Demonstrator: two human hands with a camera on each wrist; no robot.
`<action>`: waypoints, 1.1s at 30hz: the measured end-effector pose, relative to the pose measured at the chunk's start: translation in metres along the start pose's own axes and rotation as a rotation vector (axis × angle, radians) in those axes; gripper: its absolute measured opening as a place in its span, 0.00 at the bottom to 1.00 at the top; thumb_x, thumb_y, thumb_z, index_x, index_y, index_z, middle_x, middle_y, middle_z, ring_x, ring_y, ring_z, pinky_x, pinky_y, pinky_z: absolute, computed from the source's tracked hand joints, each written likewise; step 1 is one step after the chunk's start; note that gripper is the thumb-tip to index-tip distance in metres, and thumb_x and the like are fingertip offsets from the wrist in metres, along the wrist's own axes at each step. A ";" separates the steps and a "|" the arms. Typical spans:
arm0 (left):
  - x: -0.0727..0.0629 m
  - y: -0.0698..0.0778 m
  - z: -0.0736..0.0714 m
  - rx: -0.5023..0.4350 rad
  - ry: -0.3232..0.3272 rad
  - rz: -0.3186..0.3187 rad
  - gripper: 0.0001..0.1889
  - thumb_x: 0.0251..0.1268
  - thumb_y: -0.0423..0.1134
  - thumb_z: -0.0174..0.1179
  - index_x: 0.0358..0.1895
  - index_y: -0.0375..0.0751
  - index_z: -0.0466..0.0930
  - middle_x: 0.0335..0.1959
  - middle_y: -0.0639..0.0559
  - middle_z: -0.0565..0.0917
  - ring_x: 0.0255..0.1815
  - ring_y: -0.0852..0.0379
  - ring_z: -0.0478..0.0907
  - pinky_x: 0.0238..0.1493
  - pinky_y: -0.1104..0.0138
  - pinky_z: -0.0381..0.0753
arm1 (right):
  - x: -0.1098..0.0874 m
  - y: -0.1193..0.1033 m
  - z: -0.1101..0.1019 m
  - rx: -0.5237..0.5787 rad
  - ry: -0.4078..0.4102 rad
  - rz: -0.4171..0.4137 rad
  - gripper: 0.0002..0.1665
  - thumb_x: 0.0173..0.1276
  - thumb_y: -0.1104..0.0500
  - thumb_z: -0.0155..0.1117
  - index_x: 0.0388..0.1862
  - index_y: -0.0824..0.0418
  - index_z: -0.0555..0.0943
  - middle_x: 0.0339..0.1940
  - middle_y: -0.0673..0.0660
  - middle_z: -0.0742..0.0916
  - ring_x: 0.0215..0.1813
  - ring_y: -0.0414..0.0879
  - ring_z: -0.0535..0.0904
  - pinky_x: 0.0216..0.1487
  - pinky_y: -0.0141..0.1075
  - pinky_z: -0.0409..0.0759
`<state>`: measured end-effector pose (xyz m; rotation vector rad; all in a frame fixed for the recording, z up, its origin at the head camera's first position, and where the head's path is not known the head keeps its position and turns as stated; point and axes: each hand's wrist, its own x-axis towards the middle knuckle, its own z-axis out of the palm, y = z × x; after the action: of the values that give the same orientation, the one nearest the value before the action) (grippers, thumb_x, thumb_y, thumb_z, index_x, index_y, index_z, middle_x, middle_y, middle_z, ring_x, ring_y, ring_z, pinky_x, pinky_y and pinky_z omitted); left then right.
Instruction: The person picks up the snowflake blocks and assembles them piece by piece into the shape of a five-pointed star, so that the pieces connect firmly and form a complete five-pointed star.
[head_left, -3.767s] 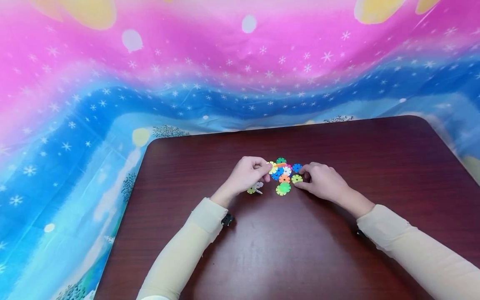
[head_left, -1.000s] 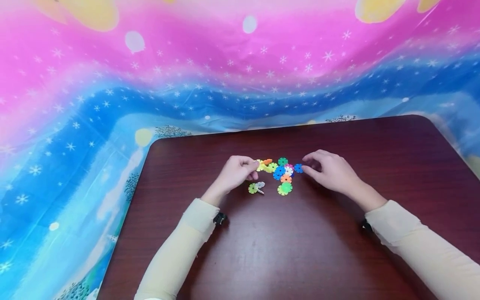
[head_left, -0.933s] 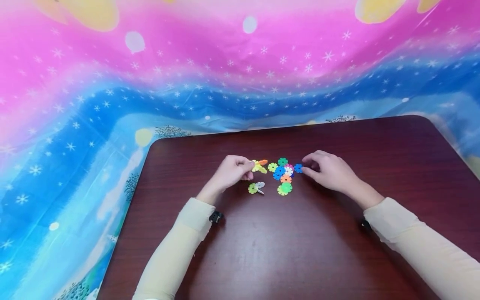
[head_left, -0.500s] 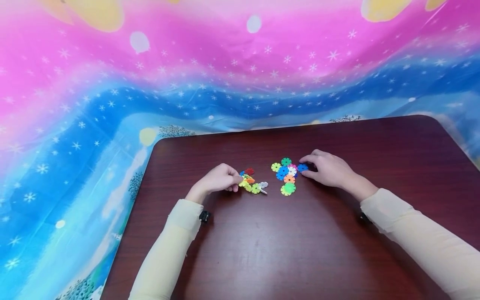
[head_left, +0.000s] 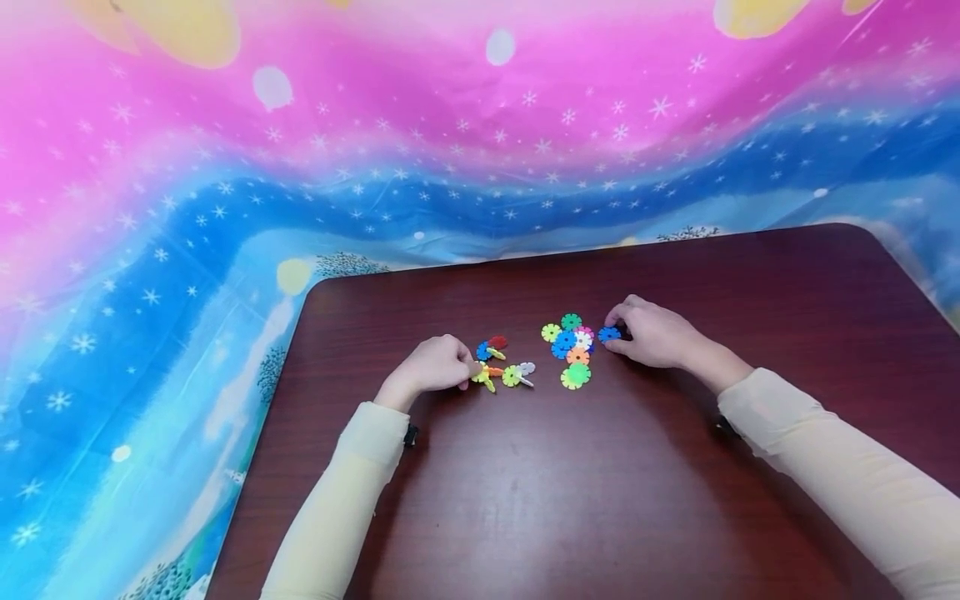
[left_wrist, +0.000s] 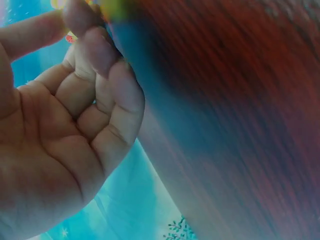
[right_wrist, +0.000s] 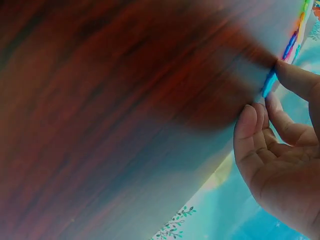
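My left hand (head_left: 438, 363) pinches a joined piece of yellow and orange notched plastic discs (head_left: 487, 377) low over the table. In the left wrist view, blurred yellow shows just beyond its fingertips. My right hand (head_left: 651, 332) pinches a blue notched disc (head_left: 609, 334) between thumb and fingers at the right of a loose pile. In the right wrist view that blue disc (right_wrist: 269, 82) appears edge-on. The pile holds an orange disc (head_left: 577, 356), a white disc (head_left: 583, 340), a dark green disc (head_left: 572, 321) and several others.
Two more joined pieces lie near my left hand: a blue, red and yellow one (head_left: 492, 347) and a yellow-green and white one (head_left: 517, 374). The dark wooden table (head_left: 517, 500) has rounded far corners. A pink and blue patterned cloth (head_left: 465, 125) hangs behind it.
My left hand has moved left and toward the front with the yellow and orange piece, uncovering the blue, red and yellow one. The blue disc at my right hand has shifted slightly away from the pile.
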<state>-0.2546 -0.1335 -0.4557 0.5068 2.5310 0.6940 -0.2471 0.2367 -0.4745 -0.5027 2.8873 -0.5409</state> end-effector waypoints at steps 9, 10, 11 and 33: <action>-0.002 0.001 -0.008 0.131 0.131 -0.072 0.21 0.73 0.56 0.63 0.25 0.45 0.88 0.20 0.51 0.83 0.22 0.55 0.76 0.28 0.61 0.75 | -0.003 0.002 -0.001 0.132 0.035 0.016 0.18 0.69 0.57 0.74 0.53 0.60 0.79 0.43 0.56 0.85 0.43 0.50 0.80 0.48 0.51 0.81; -0.003 0.003 -0.009 0.150 0.168 -0.068 0.20 0.73 0.55 0.63 0.27 0.45 0.89 0.20 0.53 0.83 0.23 0.56 0.77 0.29 0.61 0.76 | -0.004 0.003 -0.001 0.151 0.040 0.015 0.18 0.69 0.58 0.74 0.53 0.60 0.79 0.42 0.55 0.85 0.42 0.49 0.80 0.48 0.50 0.82; -0.003 0.006 -0.010 0.162 0.204 -0.060 0.19 0.73 0.55 0.63 0.30 0.45 0.89 0.21 0.54 0.83 0.24 0.56 0.77 0.30 0.61 0.77 | -0.005 0.003 -0.001 0.168 0.043 0.013 0.18 0.70 0.59 0.74 0.53 0.60 0.79 0.42 0.55 0.85 0.42 0.49 0.81 0.47 0.50 0.82; 0.023 0.115 0.041 0.504 0.185 0.306 0.13 0.64 0.56 0.71 0.34 0.52 0.83 0.23 0.61 0.76 0.30 0.61 0.73 0.23 0.66 0.75 | -0.031 -0.015 -0.009 0.250 0.205 -0.007 0.11 0.70 0.60 0.74 0.49 0.57 0.84 0.38 0.52 0.87 0.41 0.48 0.82 0.45 0.47 0.82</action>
<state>-0.2268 -0.0147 -0.4318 1.0599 2.8363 0.1947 -0.2151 0.2369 -0.4578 -0.4412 2.9450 -0.9926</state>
